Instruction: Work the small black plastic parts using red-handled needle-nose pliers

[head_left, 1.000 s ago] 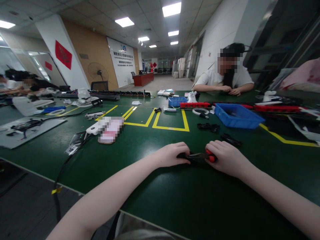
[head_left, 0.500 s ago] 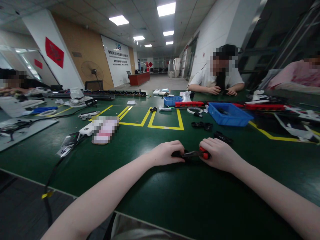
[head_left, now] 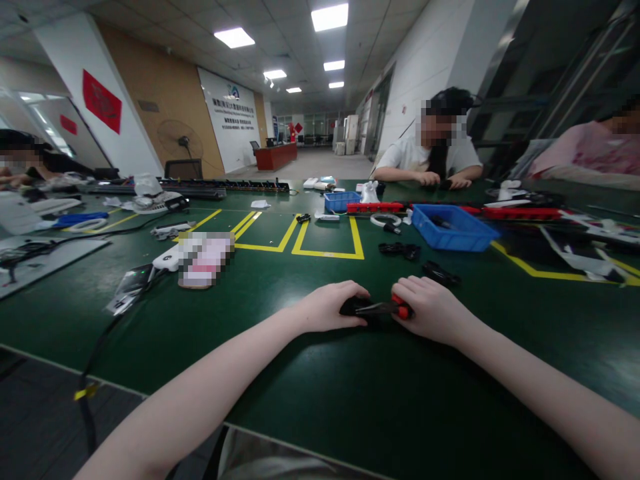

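My right hand (head_left: pixel 434 308) is closed round the red handles of a pair of pliers (head_left: pixel 376 308), whose metal jaws point left. My left hand (head_left: pixel 333 307) grips a small black part (head_left: pixel 351 306) between thumb and fingers; its exact kind cannot be made out. The jaws reach to this part, and whether they bite on it is too dark to tell. Both hands are low over the green table (head_left: pixel 280 360). Just beyond my right hand lies a black cable bundle (head_left: pixel 440 273), with another black bundle (head_left: pixel 399 251) behind it.
A blue bin (head_left: pixel 453 228) stands ahead right, a smaller blue bin (head_left: pixel 342 201) farther back. At left lie a phone (head_left: pixel 207 260), a white device (head_left: pixel 169 259) and a black cable (head_left: pixel 107 343) running over the front edge. Across the table sits a person (head_left: pixel 435 157); others sit at both sides.
The whole view has shifted slightly. The pliers have moved a little left, closer to my left hand, and their jaws overlap the black part more. Both grips stay closed.
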`<state>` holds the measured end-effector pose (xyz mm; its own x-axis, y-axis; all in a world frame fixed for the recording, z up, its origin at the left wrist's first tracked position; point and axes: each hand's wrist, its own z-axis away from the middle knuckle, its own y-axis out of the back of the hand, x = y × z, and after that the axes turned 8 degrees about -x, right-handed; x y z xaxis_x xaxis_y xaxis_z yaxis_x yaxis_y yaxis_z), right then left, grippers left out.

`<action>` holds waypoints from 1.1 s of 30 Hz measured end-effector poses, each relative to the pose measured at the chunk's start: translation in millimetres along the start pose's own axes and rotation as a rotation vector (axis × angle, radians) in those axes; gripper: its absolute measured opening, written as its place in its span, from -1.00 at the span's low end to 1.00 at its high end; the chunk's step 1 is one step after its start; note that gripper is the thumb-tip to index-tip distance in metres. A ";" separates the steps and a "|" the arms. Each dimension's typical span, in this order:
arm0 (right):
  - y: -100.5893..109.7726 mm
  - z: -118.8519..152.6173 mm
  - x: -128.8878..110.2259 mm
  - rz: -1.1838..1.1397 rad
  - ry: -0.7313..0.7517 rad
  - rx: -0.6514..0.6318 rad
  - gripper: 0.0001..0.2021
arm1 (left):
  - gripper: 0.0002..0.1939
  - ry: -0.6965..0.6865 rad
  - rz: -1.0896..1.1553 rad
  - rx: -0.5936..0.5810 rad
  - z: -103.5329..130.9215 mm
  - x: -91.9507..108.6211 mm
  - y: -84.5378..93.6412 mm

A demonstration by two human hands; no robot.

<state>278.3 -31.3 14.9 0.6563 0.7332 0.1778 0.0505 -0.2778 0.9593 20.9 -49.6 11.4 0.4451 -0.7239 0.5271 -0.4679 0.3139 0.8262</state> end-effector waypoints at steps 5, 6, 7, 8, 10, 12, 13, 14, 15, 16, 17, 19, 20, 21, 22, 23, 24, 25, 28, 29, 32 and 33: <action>1.5 -3.4 -4.9 -0.011 -0.005 -0.017 -0.91 | -0.52 0.020 -0.065 -0.056 -1.7 0.7 -1.1; 1.2 -3.6 -5.1 -0.005 -0.007 -0.013 -0.92 | -0.52 0.025 -0.075 -0.063 -2.1 0.5 -1.3; 0.9 -3.6 -4.9 0.002 -0.009 -0.005 -0.92 | -0.53 0.028 -0.085 -0.071 -2.4 0.3 -1.4; 0.6 -3.4 -4.6 0.008 -0.010 0.004 -0.92 | -0.54 0.028 -0.094 -0.080 -2.7 0.1 -1.4; -0.2 -2.6 -3.5 0.005 -0.008 0.020 -0.91 | -0.56 0.025 -0.110 -0.096 -2.9 0.0 -1.2; -1.2 -1.5 -2.2 -0.014 -0.010 0.028 -0.88 | -0.58 0.025 -0.127 -0.105 -2.8 0.4 -0.8; -1.7 -1.1 -1.5 -0.027 -0.013 0.030 -0.87 | -0.58 0.027 -0.135 -0.108 -2.6 0.7 -0.6; -2.3 -0.6 -0.7 -0.041 -0.020 0.029 -0.87 | -0.58 0.030 -0.141 -0.109 -2.4 1.1 -0.3; -2.9 -0.2 0.1 -0.057 -0.031 0.028 -0.86 | -0.59 0.032 -0.145 -0.110 -2.3 1.6 -0.1; -3.5 0.2 1.1 -0.073 -0.045 0.025 -0.86 | -0.59 0.034 -0.149 -0.113 -2.1 2.2 0.2; -4.0 0.7 2.2 -0.092 -0.061 0.020 -0.86 | -0.59 0.035 -0.151 -0.114 -2.0 2.7 0.5; -5.0 1.7 4.6 -0.131 -0.089 0.010 -0.84 | -0.60 0.037 -0.151 -0.114 -1.7 3.7 1.2; -5.4 2.2 5.7 -0.148 -0.097 0.007 -0.82 | -0.60 0.041 -0.145 -0.113 -1.5 4.2 1.5; -5.7 2.6 6.7 -0.162 -0.099 0.004 -0.80 | -0.60 0.046 -0.132 -0.112 -1.3 4.5 1.8; -6.0 2.9 7.5 -0.174 -0.096 0.001 -0.76 | -0.60 0.052 -0.116 -0.111 -1.1 4.7 2.0; -6.5 3.1 8.2 -0.184 -0.090 -0.002 -0.73 | -0.61 0.060 -0.099 -0.111 -1.0 4.8 2.2; -7.0 3.1 8.7 -0.192 -0.085 -0.005 -0.71 | -0.61 0.068 -0.085 -0.112 -0.8 4.8 2.2; -7.4 3.0 9.2 -0.200 -0.078 -0.011 -0.68 | -0.62 0.074 -0.076 -0.112 -0.7 4.7 2.2; -5.7 1.9 11.1 -0.224 -0.036 -0.022 -0.60 | -0.64 0.088 -0.076 -0.116 -0.8 3.9 1.6; -2.4 1.5 11.8 -0.229 -0.009 -0.015 -0.57 | -0.64 0.091 -0.080 -0.117 -1.0 3.7 1.4; 20.8 2.6 13.0 -0.245 0.062 0.105 -0.50 | -0.65 0.104 -0.091 -0.119 -1.5 3.5 1.4; 32.3 4.1 12.9 -0.265 0.058 0.198 -0.53 | -0.65 0.110 -0.090 -0.120 -1.6 3.7 1.8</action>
<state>291.4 -33.4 47.3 0.5575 0.8284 -0.0542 0.3623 -0.1841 0.9137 23.0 -50.8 15.1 0.5652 -0.6830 0.4627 -0.3306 0.3263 0.8855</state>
